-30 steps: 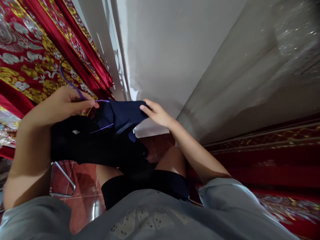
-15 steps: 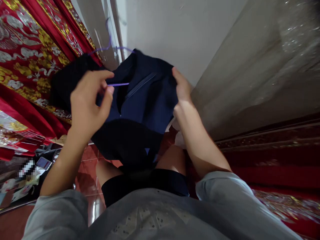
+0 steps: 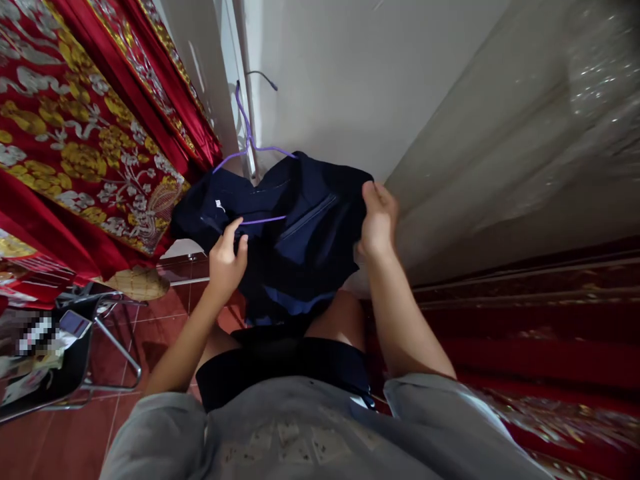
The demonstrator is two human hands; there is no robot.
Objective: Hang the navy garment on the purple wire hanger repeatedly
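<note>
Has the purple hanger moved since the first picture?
Yes: the hanger has shifted rightward; its hook overlapped the red embroidered cloth at first and now stands clear to its right.

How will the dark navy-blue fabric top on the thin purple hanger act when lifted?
The dark navy-blue fabric top will probably be floppy, as it hangs in loose folds. Its shoulders should hold some shape, since the thin purple hanger runs into them. It might slip sideways if tilted, because its neck sits wide open.

left hand [image 3: 229, 257]: thumb [image 3: 243, 247], forefinger [image 3: 231, 231] apart | right hand [image 3: 379, 219]: curled, seemingly pinching
</note>
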